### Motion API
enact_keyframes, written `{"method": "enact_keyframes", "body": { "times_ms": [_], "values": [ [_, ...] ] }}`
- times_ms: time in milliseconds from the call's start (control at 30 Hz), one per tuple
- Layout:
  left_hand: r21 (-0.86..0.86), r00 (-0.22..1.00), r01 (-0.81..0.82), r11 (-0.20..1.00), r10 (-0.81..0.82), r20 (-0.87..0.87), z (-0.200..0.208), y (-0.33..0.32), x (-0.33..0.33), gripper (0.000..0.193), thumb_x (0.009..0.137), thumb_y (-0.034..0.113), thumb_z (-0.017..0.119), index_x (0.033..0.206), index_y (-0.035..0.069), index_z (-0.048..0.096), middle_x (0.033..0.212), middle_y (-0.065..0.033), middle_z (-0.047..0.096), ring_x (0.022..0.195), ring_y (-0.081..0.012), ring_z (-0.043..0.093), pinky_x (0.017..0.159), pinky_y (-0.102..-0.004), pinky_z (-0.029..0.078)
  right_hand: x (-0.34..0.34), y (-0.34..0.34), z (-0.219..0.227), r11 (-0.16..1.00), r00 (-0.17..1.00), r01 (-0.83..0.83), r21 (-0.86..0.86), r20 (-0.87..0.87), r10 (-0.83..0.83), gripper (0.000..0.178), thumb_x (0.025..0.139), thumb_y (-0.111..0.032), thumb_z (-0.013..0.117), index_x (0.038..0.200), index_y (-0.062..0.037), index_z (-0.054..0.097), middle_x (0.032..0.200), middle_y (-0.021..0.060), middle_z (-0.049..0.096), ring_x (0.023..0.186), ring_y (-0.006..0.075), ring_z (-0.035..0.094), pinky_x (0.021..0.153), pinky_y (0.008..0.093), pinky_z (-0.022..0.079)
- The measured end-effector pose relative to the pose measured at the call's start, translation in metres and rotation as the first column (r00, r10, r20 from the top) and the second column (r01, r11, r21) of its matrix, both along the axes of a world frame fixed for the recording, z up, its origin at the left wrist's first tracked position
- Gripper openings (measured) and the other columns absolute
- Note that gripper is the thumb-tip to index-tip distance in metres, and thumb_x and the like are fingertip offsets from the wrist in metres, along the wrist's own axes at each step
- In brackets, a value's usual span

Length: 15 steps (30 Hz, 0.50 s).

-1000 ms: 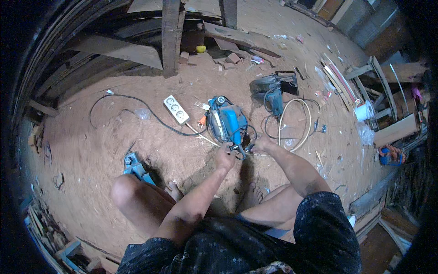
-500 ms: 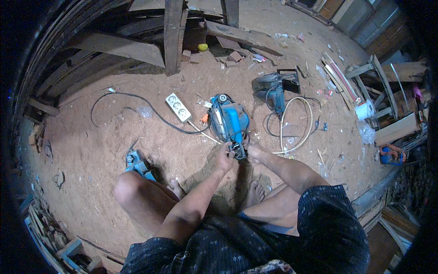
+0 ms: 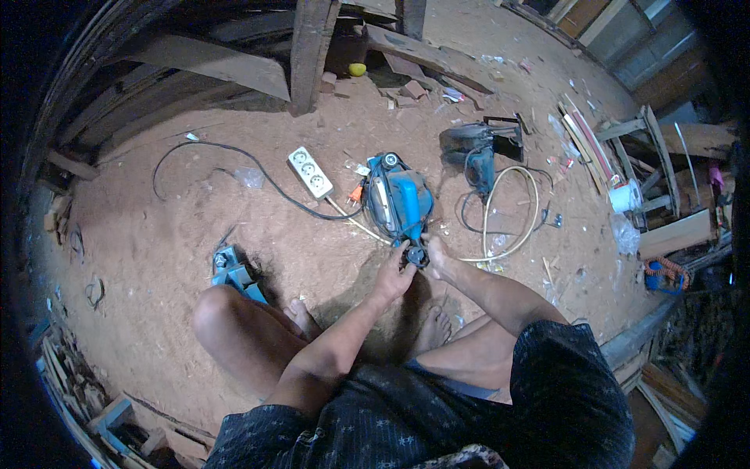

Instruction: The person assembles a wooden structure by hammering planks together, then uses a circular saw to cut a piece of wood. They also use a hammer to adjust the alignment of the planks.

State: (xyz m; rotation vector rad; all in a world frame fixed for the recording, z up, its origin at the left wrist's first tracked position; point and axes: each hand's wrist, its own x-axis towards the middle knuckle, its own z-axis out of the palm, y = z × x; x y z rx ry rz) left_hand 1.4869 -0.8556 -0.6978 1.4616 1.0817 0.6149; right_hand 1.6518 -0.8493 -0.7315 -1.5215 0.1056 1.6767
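A blue corded power tool (image 3: 409,200), its kind unclear, lies on the dirt floor in front of me, with a round knob at its far end and a blue handle along the top. At its near end is a small dark round part (image 3: 416,255). My left hand (image 3: 394,273) has its fingers closed around this part from the left. My right hand (image 3: 439,258) is closed at the same spot from the right; some of its fingertips are hidden behind the tool's end.
Left of the tool lies a white socket strip (image 3: 310,173) with an orange plug (image 3: 355,195) near it. A dark-and-blue power tool (image 3: 476,156) and a coiled pale cable (image 3: 512,250) lie to the right. Another blue tool (image 3: 234,273) sits by my left knee. Wooden beams (image 3: 308,59) stand beyond.
The dark round part at the tool's near end now shows its round face between my hands. My hands have shifted slightly, and the whole view has moved a little.
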Motion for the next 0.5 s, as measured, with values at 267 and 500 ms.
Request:
{"method": "enact_keyframes", "body": {
  "times_ms": [267,500],
  "values": [
    [0.178,0.892,0.223,0.958,-0.127,-0.433,0.028,0.026,-0.004,0.057,0.087,0.048,0.068,0.119,0.001,0.062,0.124,-0.0301,0.059,0.099,-0.0461,0.065,0.082,-0.0533,0.053,0.034,0.045,0.015,0.780,0.338,-0.590,-0.210,0.813,0.475,0.041,0.098,-0.034,0.043,0.106,-0.0001,0.064,0.098,0.0143,0.068,0.093,0.0279,0.064,0.085,0.0445,0.049],
    [0.561,0.945,0.125,0.818,0.075,-0.320,0.080,0.065,0.006,0.046,0.090,0.040,0.069,0.106,-0.003,0.065,0.108,-0.0260,0.065,0.089,-0.0439,0.065,0.080,-0.0482,0.052,0.026,0.098,-0.015,0.823,0.570,-0.566,0.048,0.745,0.348,0.072,0.082,-0.039,0.073,0.141,-0.0074,0.048,0.137,0.0162,0.056,0.126,0.0300,0.054,0.105,0.0414,0.045]
  ]
}}
